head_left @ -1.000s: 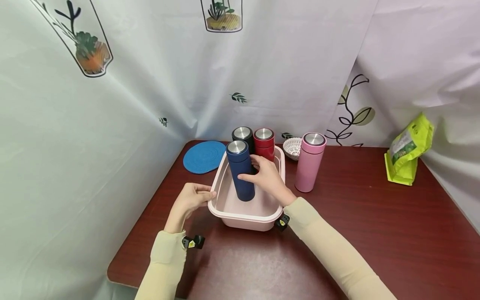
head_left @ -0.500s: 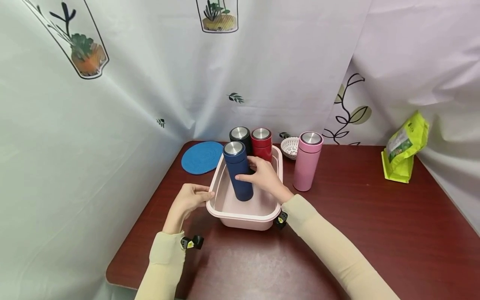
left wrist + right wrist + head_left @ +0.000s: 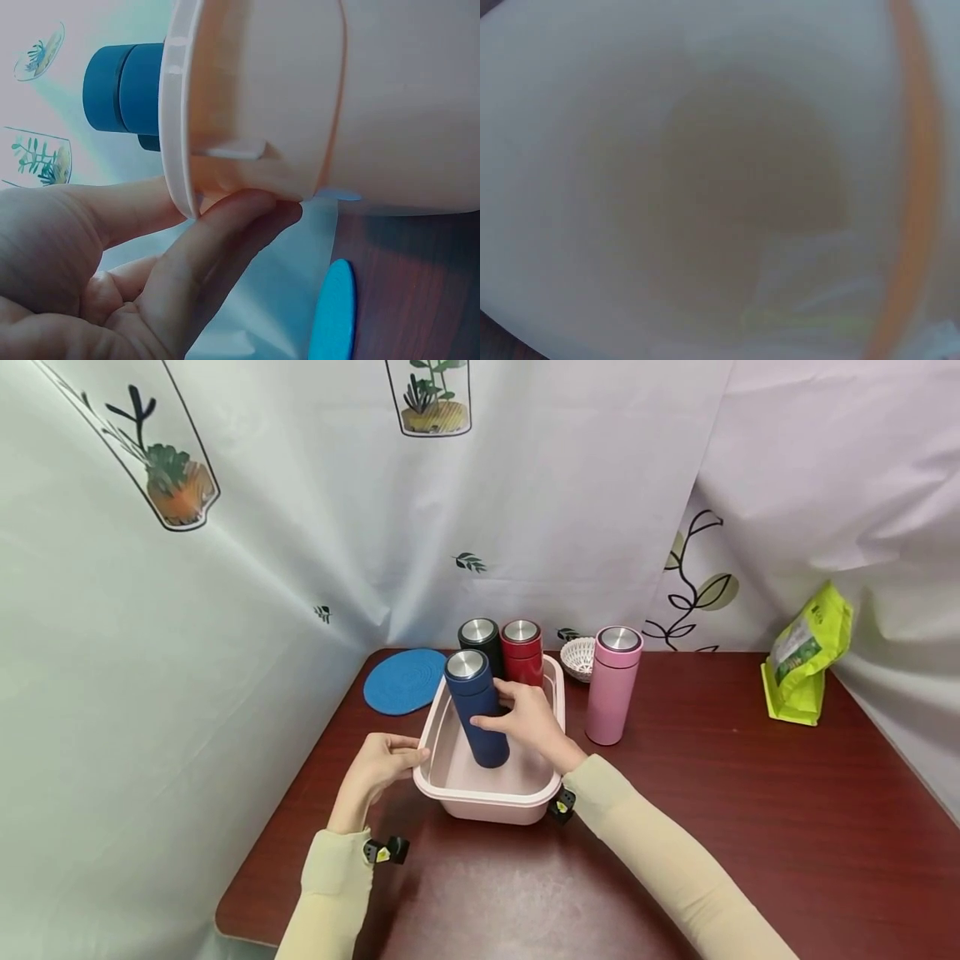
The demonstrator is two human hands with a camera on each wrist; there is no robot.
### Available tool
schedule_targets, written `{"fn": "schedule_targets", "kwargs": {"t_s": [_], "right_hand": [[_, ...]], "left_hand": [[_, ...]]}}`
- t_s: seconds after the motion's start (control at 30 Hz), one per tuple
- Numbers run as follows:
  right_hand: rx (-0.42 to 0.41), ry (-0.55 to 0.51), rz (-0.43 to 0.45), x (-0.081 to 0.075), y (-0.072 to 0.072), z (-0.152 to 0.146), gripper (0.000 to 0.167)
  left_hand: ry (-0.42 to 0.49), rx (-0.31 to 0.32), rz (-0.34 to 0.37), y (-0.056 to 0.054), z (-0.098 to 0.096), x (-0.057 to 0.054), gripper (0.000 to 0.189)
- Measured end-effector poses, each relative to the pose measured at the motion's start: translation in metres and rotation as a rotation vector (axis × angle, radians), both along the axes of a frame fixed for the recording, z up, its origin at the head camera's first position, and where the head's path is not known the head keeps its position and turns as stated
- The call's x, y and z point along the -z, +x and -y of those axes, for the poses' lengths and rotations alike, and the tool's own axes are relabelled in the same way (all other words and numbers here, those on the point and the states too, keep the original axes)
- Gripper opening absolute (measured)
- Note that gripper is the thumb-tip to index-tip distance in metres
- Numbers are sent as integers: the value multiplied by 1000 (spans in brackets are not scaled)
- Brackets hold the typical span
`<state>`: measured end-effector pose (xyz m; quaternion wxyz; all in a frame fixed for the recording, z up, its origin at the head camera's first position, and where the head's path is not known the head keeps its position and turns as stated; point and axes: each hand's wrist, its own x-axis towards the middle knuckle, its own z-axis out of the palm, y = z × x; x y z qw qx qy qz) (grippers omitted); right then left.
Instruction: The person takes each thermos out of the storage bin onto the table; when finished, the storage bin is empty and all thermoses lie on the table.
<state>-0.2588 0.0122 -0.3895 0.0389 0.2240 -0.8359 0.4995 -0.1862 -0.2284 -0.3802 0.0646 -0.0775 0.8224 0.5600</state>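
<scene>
A pale pink plastic basin (image 3: 480, 796) stands on the table. My left hand (image 3: 378, 764) pinches its left rim between thumb and fingers; the left wrist view shows the thumb at the rim's inner side and fingers under the lip. My right hand (image 3: 528, 718) grips a navy blue thermos (image 3: 474, 706) around its body. That thermos leans slightly left inside the basin, its steel-topped lid up. Behind it in the basin stand a black thermos (image 3: 491, 647) and a red thermos (image 3: 522, 657). Blurred basin wall (image 3: 630, 187) fills the right wrist view.
Right of the basin stands a pink thermos (image 3: 613, 693). A small white woven basket (image 3: 577, 658) sits behind it. At the back left lies a round blue placemat (image 3: 403, 682). A lime green bag (image 3: 806, 660) stands at the far right, and a patterned curtain (image 3: 570, 510) hangs behind the table.
The camera view has shifted slightly. The lower end of the navy thermos has moved a little to the right within the basin; both hands keep their holds.
</scene>
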Motion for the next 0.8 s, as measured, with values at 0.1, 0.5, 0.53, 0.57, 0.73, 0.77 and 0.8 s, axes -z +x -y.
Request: {"fn": "schedule_targets", "kwargs": {"t_s": [0.1, 0.5, 0.53, 0.57, 0.73, 0.77, 0.8], "right_hand": [[-1, -2, -8, 0, 2, -1, 74], [-1, -4, -32, -15, 13, -9, 77], [-6, -4, -39, -16, 14, -10, 77], [-10, -7, -44, -16, 15, -10, 77], [-41, -38, -75, -17, 23, -12, 73], [-44, -43, -80, -18, 25, -13, 72], [-49, -49, -85, -18, 26, -13, 70]], "left_hand": [[-1, -5, 1, 0, -1, 0, 38], [13, -16, 0, 3, -1, 0, 39], [13, -16, -1, 3, -1, 0, 39], [16, -16, -2, 3, -1, 0, 38], [23, -7, -13, 2, -1, 1, 38], [23, -6, -13, 2, -1, 1, 38], [21, -6, -13, 2, -1, 1, 38]]}}
